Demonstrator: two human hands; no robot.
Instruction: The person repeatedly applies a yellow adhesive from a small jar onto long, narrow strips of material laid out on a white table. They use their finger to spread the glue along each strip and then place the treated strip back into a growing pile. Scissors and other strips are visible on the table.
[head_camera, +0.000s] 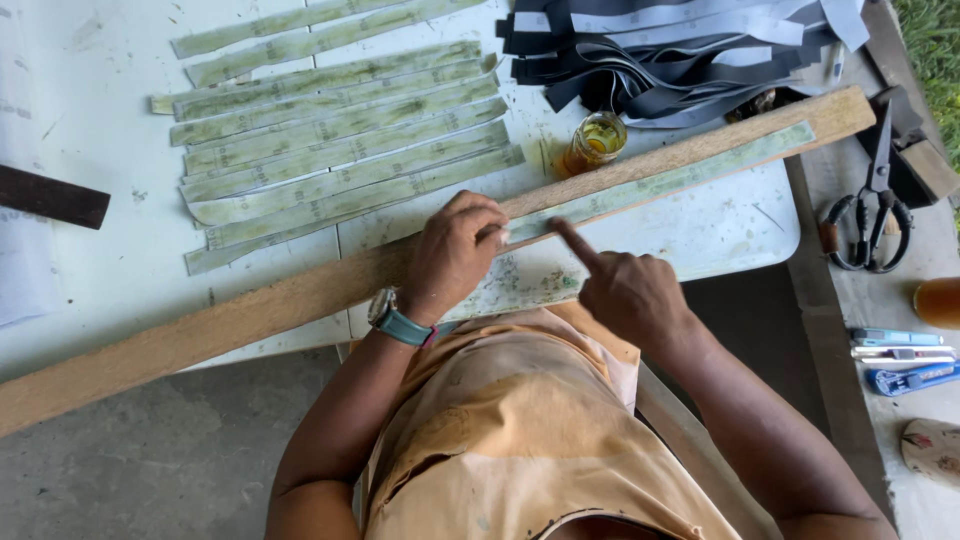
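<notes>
Left hand rests curled on the long wooden plank, fingertips pinning the near end of a pale green strip that lies along the plank. Right hand sits just right of the left, fist loosely closed, index finger extended and pressing the strip; it grips nothing. Beyond the left hand: a row of greenish strips laid out on the white table. Beyond the right hand: a small glass jar of amber liquid and a pile of dark grey strips. Scissors lie far right.
</notes>
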